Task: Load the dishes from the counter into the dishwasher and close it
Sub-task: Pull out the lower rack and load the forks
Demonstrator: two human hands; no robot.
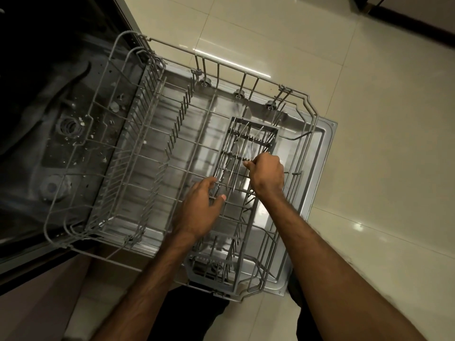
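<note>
The grey wire lower rack (103, 134) is pulled out over the open dishwasher door (322, 153). A grey cutlery basket (246, 217) stands in the rack's right half. Several thin metal utensils (236, 153) stick up from its far compartments. My right hand (267, 174) is over the basket, fingers pinched on a thin metal utensil. My left hand (200, 207) hovers beside the basket's left wall, fingers spread, fingertips at the rack wires. No plates or cups show in the rack.
The dark dishwasher tub (56, 124) lies at the left, with white specks around its filter. Cream floor tiles (381, 119) surround the door on the right and far side. A dark cabinet base (406, 18) runs along the top right.
</note>
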